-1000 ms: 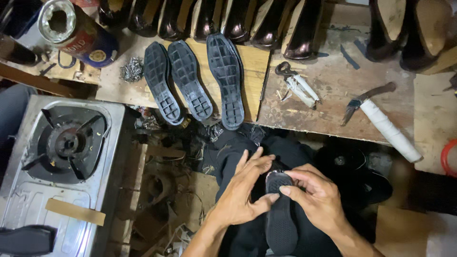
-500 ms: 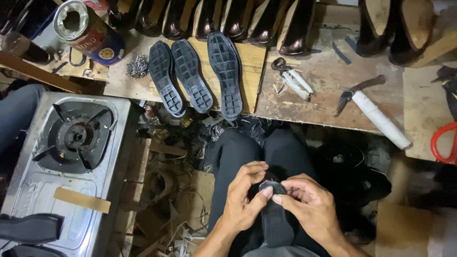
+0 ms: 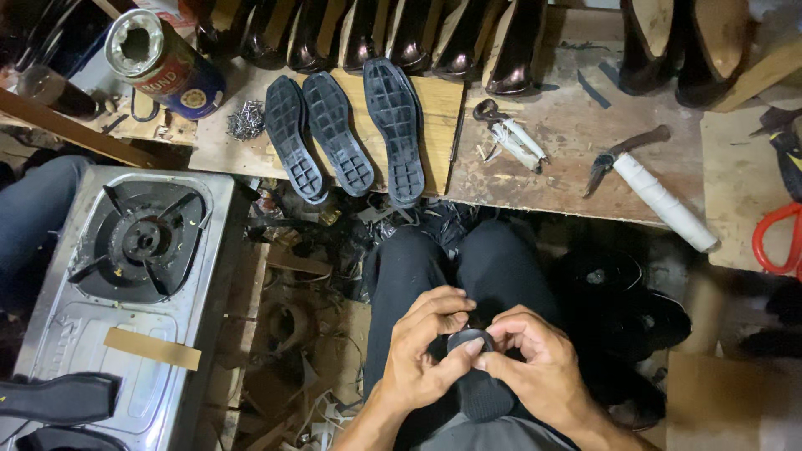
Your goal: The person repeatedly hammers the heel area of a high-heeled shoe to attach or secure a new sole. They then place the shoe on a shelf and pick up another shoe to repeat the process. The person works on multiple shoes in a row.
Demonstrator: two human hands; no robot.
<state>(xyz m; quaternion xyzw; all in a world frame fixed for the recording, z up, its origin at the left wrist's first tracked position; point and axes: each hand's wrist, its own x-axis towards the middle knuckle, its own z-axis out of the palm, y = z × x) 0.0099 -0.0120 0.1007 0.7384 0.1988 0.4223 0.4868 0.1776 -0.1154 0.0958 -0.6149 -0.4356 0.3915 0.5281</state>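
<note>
Three black soles (image 3: 347, 134) lay side by side, tread up, on the wooden worktop (image 3: 551, 159) ahead of me, none of them joined to a shoe, while a fourth, the black sole (image 3: 478, 380) in my own hands, rested over my lap, so I judged the work on it to be under way and far from finished, with the other three left to do. Far left, a gas stove (image 3: 125, 284) stood unlit beside my knee. Behind it an opened tin can (image 3: 163, 63) lay tilted on the worktop; its mouth was dark and I could not tell what it held. A small heap of nails (image 3: 246, 121) sat just beside it, loose on the wood. My left hand (image 3: 422, 355) curled around the upper end of the held sole, thumb and fingers pinching its rim. My right hand (image 3: 530, 363) met it from the other side, fingers pressed onto the same end, the two thumbs touching. Further right lay pincers (image 3: 489, 113), then a knife with a white wrapped handle (image 3: 652, 188), and a row of dark shoes (image 3: 418, 33) lined the back edge.
</note>
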